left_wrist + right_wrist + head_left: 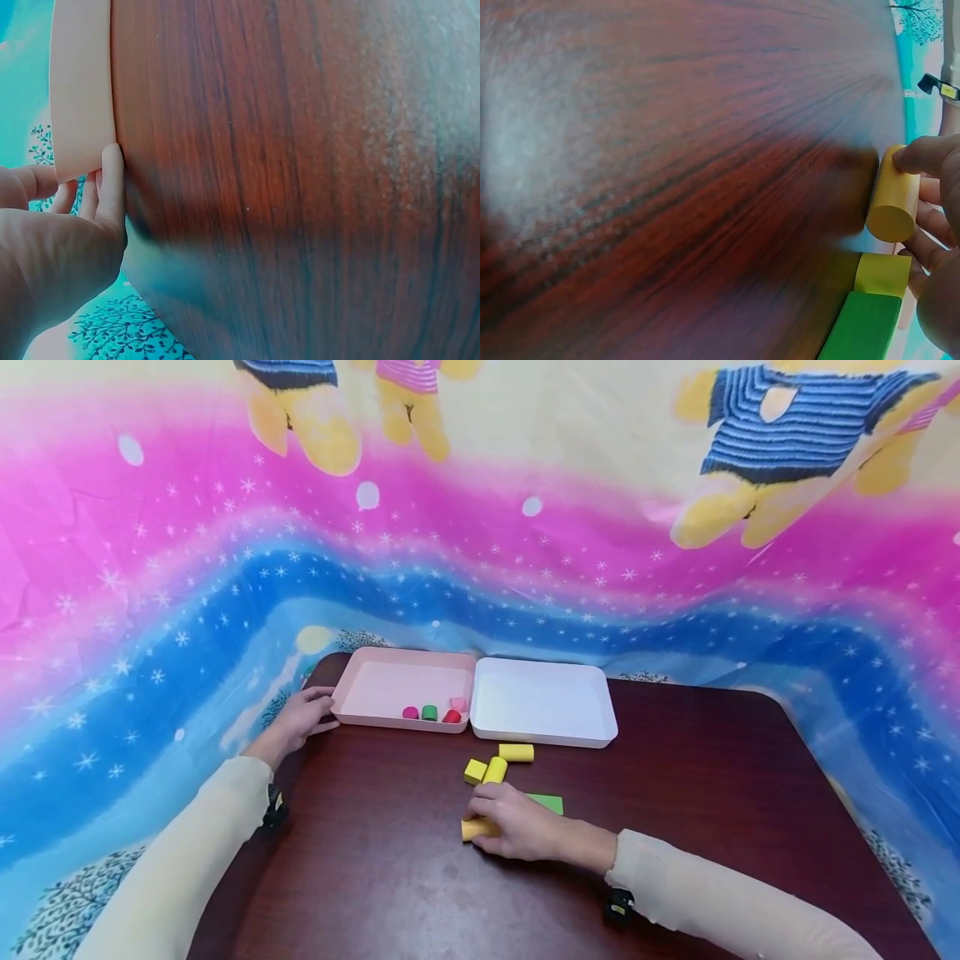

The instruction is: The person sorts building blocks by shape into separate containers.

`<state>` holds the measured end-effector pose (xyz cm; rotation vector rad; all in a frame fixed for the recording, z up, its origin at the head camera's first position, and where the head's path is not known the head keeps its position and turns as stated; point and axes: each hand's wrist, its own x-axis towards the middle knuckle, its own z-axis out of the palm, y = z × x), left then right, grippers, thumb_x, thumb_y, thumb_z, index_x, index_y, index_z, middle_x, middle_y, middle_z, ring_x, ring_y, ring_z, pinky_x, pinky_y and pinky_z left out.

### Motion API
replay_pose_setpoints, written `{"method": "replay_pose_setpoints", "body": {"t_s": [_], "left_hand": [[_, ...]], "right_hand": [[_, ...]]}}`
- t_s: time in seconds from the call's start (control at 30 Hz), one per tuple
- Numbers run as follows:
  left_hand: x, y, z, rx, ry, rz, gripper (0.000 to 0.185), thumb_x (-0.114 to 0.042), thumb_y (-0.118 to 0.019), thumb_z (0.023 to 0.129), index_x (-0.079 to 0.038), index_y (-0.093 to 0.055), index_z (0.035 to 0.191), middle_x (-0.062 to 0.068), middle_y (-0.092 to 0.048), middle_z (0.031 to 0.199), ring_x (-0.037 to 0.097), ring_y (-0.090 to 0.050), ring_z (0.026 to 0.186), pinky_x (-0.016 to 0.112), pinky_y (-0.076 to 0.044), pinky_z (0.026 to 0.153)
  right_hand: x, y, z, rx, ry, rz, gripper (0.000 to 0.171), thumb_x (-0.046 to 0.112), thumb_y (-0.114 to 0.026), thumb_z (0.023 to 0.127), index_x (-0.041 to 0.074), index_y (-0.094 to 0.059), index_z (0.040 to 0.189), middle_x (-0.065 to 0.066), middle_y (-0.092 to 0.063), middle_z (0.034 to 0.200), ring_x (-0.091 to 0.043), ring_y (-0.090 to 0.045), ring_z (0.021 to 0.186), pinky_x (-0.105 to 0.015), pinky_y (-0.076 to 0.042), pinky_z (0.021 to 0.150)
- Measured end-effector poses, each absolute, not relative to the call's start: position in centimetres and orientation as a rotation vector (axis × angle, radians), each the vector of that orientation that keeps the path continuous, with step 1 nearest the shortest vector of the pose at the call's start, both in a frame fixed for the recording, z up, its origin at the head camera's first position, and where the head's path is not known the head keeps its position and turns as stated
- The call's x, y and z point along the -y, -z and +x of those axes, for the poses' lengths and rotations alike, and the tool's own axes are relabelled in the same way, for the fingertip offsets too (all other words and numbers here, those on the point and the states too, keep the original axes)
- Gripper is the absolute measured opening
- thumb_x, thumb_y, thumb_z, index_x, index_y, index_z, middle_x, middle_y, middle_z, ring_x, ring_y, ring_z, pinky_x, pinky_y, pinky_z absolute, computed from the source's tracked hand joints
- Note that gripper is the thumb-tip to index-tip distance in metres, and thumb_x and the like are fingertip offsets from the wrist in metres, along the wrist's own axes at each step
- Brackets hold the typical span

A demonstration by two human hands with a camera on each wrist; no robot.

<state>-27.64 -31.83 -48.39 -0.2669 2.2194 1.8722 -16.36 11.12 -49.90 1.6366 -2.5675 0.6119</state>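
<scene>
My right hand [517,822] lies on the dark wooden table [390,877] and grips a yellow cylinder [477,829] [892,196] lying on its side. A flat green block [549,802] [864,327] sits just behind that hand. Further back lie a yellow cube [475,770] and two more yellow cylinders [496,769] [516,752]. My left hand [302,717] [60,240] rests at the left edge of the pink tray [390,681] [81,90], fingers straight against its wall. The pink tray holds several small red, green and pink pieces [431,713].
A white tray [542,700] stands beside the pink one at the table's back edge. A bright pink, blue and cream cloth with bear prints [480,510] hangs behind and around the table. Bare tabletop stretches to the right and front.
</scene>
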Motion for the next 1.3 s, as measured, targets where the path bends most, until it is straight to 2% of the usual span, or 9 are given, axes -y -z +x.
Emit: {"method": "replay_pose_setpoints", "body": {"t_s": [0.17, 0.5, 0.87, 1.13, 1.3], "left_hand": [[31.8, 48.5, -27.8, -2.218, -1.873, -0.273, 0.055, -0.018, -0.043, 0.115, -0.002, -0.028, 0.166, 0.03, -0.035, 0.162, 0.044, -0.043, 0.147, 0.048, -0.05, 0.111], [32.1, 49.0, -28.1, -2.251, -1.846, -0.247, 0.057, -0.021, -0.043, 0.115, -0.003, -0.026, 0.167, 0.031, -0.032, 0.164, 0.045, -0.042, 0.148, 0.048, -0.052, 0.11], [32.0, 49.3, -28.1, -2.241, -1.87, -0.283, 0.058, -0.023, -0.044, 0.114, -0.004, -0.028, 0.167, 0.031, -0.034, 0.163, 0.045, -0.044, 0.146, 0.049, -0.051, 0.11], [31.9, 49.5, -28.0, -2.277, -1.86, -0.264, 0.057, -0.025, -0.044, 0.115, -0.005, -0.03, 0.166, 0.029, -0.036, 0.161, 0.043, -0.045, 0.145, 0.048, -0.051, 0.11], [32.0, 49.7, -28.0, -2.242, -1.884, -0.268, 0.057, -0.023, -0.043, 0.115, -0.005, -0.028, 0.167, 0.03, -0.035, 0.162, 0.044, -0.043, 0.147, 0.049, -0.048, 0.112]], "right_hand": [[-10.8, 49.4, -16.5, 2.521, -0.646, 1.653, 0.023, 0.022, -0.085, 0.09, 0.013, -0.073, 0.108, 0.005, -0.059, 0.097, -0.006, -0.05, 0.082, -0.014, -0.044, 0.073], [-10.1, 47.8, -17.2, 2.503, -0.694, 1.656, 0.023, 0.019, -0.084, 0.091, 0.013, -0.072, 0.109, 0.004, -0.064, 0.102, -0.008, -0.055, 0.091, -0.014, -0.048, 0.08], [-9.3, 45.5, -18.2, 2.613, -0.751, 1.57, 0.03, 0.022, -0.087, 0.09, 0.019, -0.073, 0.116, 0.009, -0.063, 0.108, -0.006, -0.056, 0.099, -0.022, -0.053, 0.086], [-9.0, 44.4, -19.0, 2.593, -0.79, 1.521, 0.028, 0.022, -0.085, 0.091, 0.016, -0.073, 0.116, 0.006, -0.065, 0.11, -0.014, -0.061, 0.098, -0.025, -0.055, 0.087], [-8.9, 44.0, -19.5, 2.616, -0.842, 1.487, 0.029, 0.024, -0.085, 0.092, 0.015, -0.074, 0.117, 0.005, -0.067, 0.112, -0.012, -0.063, 0.099, -0.026, -0.058, 0.089]]}}
